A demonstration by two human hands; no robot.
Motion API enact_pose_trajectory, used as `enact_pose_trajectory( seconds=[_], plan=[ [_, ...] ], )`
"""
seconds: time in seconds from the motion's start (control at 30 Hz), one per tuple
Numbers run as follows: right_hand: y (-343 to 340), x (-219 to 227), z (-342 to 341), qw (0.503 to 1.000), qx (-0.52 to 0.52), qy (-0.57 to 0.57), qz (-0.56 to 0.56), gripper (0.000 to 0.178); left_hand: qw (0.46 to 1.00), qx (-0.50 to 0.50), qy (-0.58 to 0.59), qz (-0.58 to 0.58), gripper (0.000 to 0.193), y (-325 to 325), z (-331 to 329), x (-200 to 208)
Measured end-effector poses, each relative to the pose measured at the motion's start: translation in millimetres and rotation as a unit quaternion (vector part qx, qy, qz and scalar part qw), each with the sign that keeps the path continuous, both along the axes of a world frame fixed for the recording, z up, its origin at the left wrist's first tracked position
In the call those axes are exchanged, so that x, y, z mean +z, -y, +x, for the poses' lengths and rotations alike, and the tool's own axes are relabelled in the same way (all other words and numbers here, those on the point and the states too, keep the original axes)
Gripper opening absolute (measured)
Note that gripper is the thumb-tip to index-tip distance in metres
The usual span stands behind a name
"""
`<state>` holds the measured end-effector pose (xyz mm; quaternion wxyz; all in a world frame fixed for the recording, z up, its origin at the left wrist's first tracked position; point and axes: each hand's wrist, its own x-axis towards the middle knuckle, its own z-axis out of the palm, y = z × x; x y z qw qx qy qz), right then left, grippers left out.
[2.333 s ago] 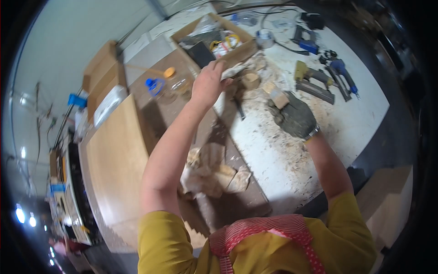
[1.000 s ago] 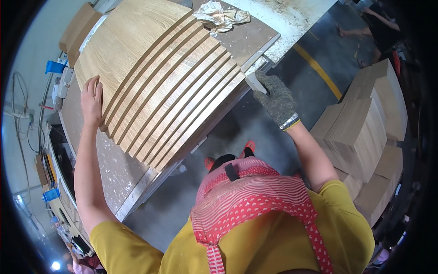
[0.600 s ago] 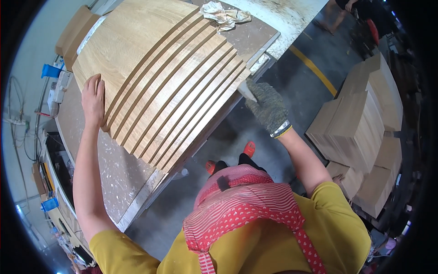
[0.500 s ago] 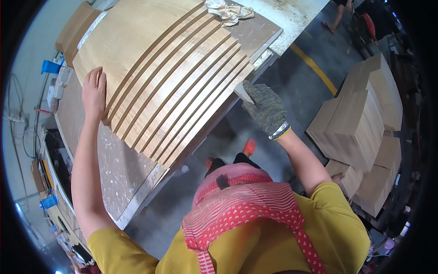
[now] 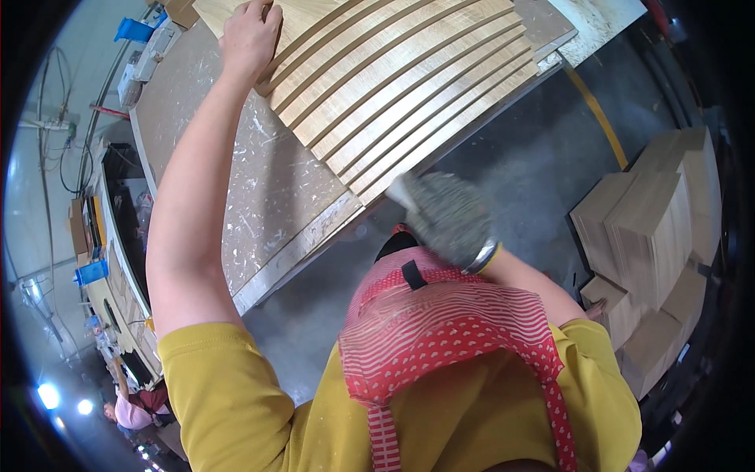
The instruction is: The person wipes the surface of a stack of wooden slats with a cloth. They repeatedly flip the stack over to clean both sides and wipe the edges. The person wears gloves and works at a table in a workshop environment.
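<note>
Several thin wooden boards [image 5: 409, 94] lie fanned out in steps on the worktable [image 5: 275, 177], their brown edges showing as curved stripes. My bare left hand [image 5: 250, 39] rests on the topmost board near its left corner, fingers laid out over the wood. On my right hand [image 5: 450, 216] is a dark grey knitted glove. It is closed on a pale flat piece [image 5: 400, 191], blurred by motion, whose exact kind I cannot make out. That piece is by the near corner of the lowest board, at the table's front edge; whether it touches the wood is unclear.
Stacks of brown cardboard [image 5: 637, 228] stand on the floor at the right, past a yellow floor line [image 5: 599, 118]. Blue bins [image 5: 135, 30], cables and a cluttered side bench [image 5: 118, 291] are at the left. Another person [image 5: 138, 409] is at the lower left.
My gloved right hand has swept down and left along the boards' front edge, with the pale piece. The view has shifted, so the boards appear higher and farther right. My left hand stays on them.
</note>
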<state>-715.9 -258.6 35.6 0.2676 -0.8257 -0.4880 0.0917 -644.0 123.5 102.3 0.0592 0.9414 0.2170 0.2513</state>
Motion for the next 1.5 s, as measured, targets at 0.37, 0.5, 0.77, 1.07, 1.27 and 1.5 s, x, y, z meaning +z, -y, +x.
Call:
enact_pose_trajectory(
  seconds=[0.37, 0.5, 0.77, 1.07, 1.27, 1.5],
  plan=[
    [57, -4, 95, 0.976, -0.143, -0.032, 0.160, 0.049, 0.999, -0.022, 0.024, 0.016, 0.037, -9, 0, -7],
    [96, -5, 195, 0.941, -0.287, -0.020, 0.179, 0.045, 1.000, -0.020, 0.005, -0.005, 0.033, -7, -3, -4],
    [91, -24, 255, 0.949, -0.266, 0.142, 0.089, 0.044, 1.000, -0.013, -0.012, -0.019, 0.032, 12, -4, 11],
    [38, -5, 132, 0.974, -0.158, 0.151, 0.061, 0.044, 0.999, -0.031, 0.007, 0.008, 0.035, 0, 1, -1],
    [-26, 6, 12, 0.995, 0.083, 0.039, 0.025, 0.045, 1.000, -0.012, 0.016, -0.001, 0.039, 0, 2, -2],
    [-5, 6, 35, 0.993, 0.059, 0.030, 0.099, 0.047, 0.999, -0.022, 0.017, -0.020, 0.038, 2, 6, -2]
  ],
)
